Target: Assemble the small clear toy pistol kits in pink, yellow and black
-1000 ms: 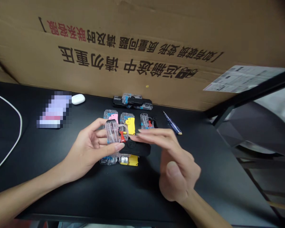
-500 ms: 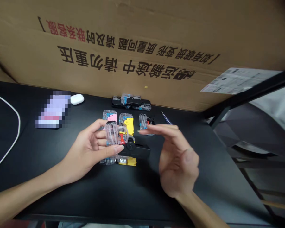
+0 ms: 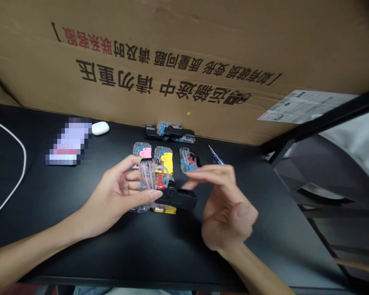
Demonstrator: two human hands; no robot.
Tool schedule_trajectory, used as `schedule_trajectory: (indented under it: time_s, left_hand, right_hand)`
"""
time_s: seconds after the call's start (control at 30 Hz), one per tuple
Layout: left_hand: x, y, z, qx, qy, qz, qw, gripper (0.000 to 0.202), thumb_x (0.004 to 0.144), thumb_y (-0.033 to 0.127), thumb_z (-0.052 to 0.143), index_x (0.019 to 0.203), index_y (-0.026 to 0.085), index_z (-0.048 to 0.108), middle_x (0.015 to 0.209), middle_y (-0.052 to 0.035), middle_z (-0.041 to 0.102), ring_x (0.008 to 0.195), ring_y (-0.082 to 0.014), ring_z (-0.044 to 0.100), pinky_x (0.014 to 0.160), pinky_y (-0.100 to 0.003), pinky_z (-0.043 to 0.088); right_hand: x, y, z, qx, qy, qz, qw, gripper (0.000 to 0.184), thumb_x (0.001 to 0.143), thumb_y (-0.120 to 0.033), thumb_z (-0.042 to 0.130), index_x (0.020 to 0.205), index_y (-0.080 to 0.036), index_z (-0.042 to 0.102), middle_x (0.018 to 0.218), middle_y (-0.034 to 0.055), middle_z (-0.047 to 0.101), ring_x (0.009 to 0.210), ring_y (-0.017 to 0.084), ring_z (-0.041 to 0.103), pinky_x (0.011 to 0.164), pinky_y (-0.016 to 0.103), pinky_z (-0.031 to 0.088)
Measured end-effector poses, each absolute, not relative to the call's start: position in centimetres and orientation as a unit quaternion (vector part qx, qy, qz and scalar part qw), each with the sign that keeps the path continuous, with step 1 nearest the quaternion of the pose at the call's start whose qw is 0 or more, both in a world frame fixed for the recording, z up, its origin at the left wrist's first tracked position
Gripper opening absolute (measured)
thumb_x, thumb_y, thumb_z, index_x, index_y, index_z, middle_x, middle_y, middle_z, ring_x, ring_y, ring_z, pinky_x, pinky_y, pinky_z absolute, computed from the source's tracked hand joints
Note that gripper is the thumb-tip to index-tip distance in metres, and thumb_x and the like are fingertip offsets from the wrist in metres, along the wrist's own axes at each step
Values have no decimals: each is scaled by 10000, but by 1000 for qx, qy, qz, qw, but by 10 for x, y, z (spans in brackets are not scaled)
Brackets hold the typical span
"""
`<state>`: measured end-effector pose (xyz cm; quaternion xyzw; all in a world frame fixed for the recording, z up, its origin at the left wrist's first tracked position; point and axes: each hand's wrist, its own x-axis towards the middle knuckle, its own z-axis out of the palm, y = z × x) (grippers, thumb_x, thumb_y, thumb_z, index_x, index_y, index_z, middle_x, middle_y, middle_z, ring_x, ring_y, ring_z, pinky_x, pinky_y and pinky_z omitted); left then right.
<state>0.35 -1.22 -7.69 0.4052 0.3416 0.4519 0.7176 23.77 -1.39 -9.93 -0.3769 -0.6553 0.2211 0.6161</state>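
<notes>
The clear plastic gadget [image 3: 146, 175] is in your left hand [image 3: 115, 196], raised over the desk [image 3: 126, 256] in front of you. You have it pinched, thumb across its lower front and fingers behind the body. As far as one can judge, this piece is largely together: the red part [image 3: 160, 182] stands upright beside the clear body, a see-through tube [image 3: 166, 170] loops over it, and the black handle [image 3: 181, 198] appears joined at a round pivot. That handle sticks out to your right rather than lying along the body, so it looks unfolded. Whether every joint is fully seated can't be told (your thumb covers part of it), so what is left on this piece stays unclear.

Your right hand [image 3: 226, 209] grasps nothing that shows; its fingers reach loosely toward the handle's far end, and you can't tell from this angle whether they touch it.

Just beyond lie similar pieces, each seemingly whole: one with a pink handle [image 3: 145, 153], one with a yellow handle [image 3: 167, 162], and to their right a clear one with a red part [image 3: 185, 159]. More yellow [image 3: 169, 210] shows below the piece you hold, mostly hidden. Farther back, black-and-clear units [image 3: 170, 132] sit stacked by the cardboard box [image 3: 172, 24]. A slim tool [image 3: 215, 155] lies to the right, apart from your hand's grasp.
</notes>
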Motion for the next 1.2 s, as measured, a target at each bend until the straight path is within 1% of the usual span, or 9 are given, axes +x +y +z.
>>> schedule_trajectory:
  time_s: [0.07, 0.17, 0.33, 0.5, 0.67, 0.77, 0.9, 1.1, 1.2]
  left_hand:
    - [3, -13, -77, 405, 340, 453, 718, 459, 870, 159, 1018, 1233, 221, 744, 1209, -73, 916, 1039, -222, 910, 931, -284, 743]
    - [3, -13, -77, 409, 331, 458, 717, 427, 903, 187, 1003, 1237, 220, 740, 1205, -71, 916, 1040, -214, 910, 933, -273, 741]
    - [5, -11, -79, 417, 316, 464, 715, 447, 889, 142, 1006, 1242, 215, 741, 1198, -52, 918, 1040, -200, 913, 958, -256, 740]
    - [5, -10, -81, 431, 307, 466, 709, 409, 917, 144, 986, 1243, 222, 752, 1229, -39, 912, 1034, -177, 909, 956, -232, 735]
    - [5, -11, -80, 427, 311, 464, 711, 431, 897, 140, 1001, 1247, 212, 759, 1206, -46, 915, 1012, -187, 914, 955, -243, 741]
    - [4, -10, -80, 428, 315, 459, 712, 413, 910, 153, 994, 1242, 213, 756, 1214, -41, 915, 1020, -174, 911, 954, -227, 734]
    - [3, -8, -80, 426, 321, 463, 708, 425, 899, 148, 1001, 1238, 218, 754, 1225, -36, 915, 1047, -183, 911, 957, -228, 734]
    - [5, -7, -80, 422, 327, 463, 708, 415, 901, 166, 1005, 1229, 207, 755, 1201, -47, 916, 1021, -185, 914, 939, -227, 736]
    - [4, -7, -81, 417, 326, 464, 710, 422, 896, 150, 1004, 1233, 211, 758, 1184, -39, 919, 1012, -179, 915, 923, -209, 731]
  right_hand:
    - [237, -14, -99, -377, -633, 210, 643, 553, 1154, -678, 468, 1179, -355, 916, 929, 95, 799, 1052, 384, 693, 996, 584, 539]
    - [236, -15, -98, -379, -676, 247, 581, 645, 1145, -759, 411, 1317, -346, 876, 1100, 105, 834, 1136, 396, 728, 1035, 613, 566]
    - [237, -12, -100, -382, -646, 180, 636, 601, 1160, -681, 423, 1157, -323, 906, 877, 97, 778, 1007, 369, 725, 960, 584, 585]
    - [239, -13, -102, -370, -695, 236, 569, 697, 1165, -760, 350, 1394, -312, 833, 1192, 117, 811, 1126, 386, 763, 998, 613, 587]
    - [233, -12, -97, -366, -635, 170, 658, 566, 1169, -647, 451, 1130, -315, 908, 840, 91, 736, 925, 352, 664, 863, 545, 545]
    - [233, -13, -94, -360, -630, 194, 660, 549, 1162, -660, 465, 1147, -334, 907, 921, 107, 759, 959, 367, 658, 844, 553, 568]
    - [235, -23, -95, -329, -701, 252, 581, 607, 1175, -698, 422, 1351, -323, 865, 1132, 104, 849, 1184, 393, 699, 1025, 596, 582]
    - [232, -20, -92, -342, -643, 183, 661, 552, 1173, -637, 453, 1097, -322, 901, 820, 90, 759, 1003, 377, 669, 942, 569, 548]
    - [233, -19, -92, -342, -663, 189, 639, 562, 1173, -648, 432, 1168, -320, 889, 949, 93, 810, 1061, 383, 698, 978, 592, 552]
